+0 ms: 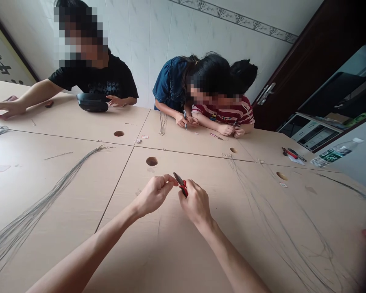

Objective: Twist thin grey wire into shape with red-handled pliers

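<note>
Near the middle of the table, my right hand (197, 201) is wrapped round small needle-nose pliers (178, 178) with red handles. Their dark jaws point up and to the left, close to the fingertips of my left hand (155, 193). My left thumb and forefinger are pinched together; what lies between them is too small to make out. A thin dark strand (159, 226) shows below my left hand, but whether it reaches the fingers I cannot tell. On the left lies a long bundle of thin wires (56, 187), and looser wires (271, 219) spread on the right.
Across the table (122, 248) sit several people; one hand holds a pen (185, 120). A black rounded case (92, 102) stands before the left person. Round cable holes (151, 161) pierce the tabletop. At the right are a water bottle (335, 153) and red-handled pliers (289, 153).
</note>
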`<state>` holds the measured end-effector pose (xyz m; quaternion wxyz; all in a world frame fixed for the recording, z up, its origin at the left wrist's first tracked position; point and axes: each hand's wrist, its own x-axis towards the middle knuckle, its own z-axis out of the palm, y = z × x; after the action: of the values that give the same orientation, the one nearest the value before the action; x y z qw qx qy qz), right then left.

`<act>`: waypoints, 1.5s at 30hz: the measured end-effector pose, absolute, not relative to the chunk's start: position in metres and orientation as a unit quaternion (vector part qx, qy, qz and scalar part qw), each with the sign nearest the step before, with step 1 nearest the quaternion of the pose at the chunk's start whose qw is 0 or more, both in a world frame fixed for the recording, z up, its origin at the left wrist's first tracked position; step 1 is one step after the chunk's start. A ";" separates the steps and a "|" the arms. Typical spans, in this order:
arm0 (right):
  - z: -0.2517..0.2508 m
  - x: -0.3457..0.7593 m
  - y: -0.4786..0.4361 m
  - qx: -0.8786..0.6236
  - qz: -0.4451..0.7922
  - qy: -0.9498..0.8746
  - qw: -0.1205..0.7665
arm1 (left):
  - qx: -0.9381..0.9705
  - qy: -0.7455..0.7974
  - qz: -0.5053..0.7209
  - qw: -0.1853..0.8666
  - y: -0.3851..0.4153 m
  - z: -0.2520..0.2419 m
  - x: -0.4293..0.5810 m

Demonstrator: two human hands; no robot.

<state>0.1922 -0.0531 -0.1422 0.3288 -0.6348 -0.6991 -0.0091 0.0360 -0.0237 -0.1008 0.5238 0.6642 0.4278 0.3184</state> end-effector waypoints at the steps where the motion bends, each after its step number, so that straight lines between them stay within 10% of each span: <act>1: -0.143 0.192 -0.053 -0.636 -0.006 -0.700 0.326 | 0.667 0.431 0.318 0.519 -0.023 -0.103 0.036; 45: -0.158 0.196 -0.046 -0.620 0.061 -0.724 0.295 | 0.636 0.427 0.384 0.515 -0.022 -0.144 0.039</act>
<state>0.1956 -0.0460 -0.1584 0.2954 -0.6204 -0.7240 0.0610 0.0392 -0.0216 -0.1439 0.5151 0.6361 0.4271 0.3843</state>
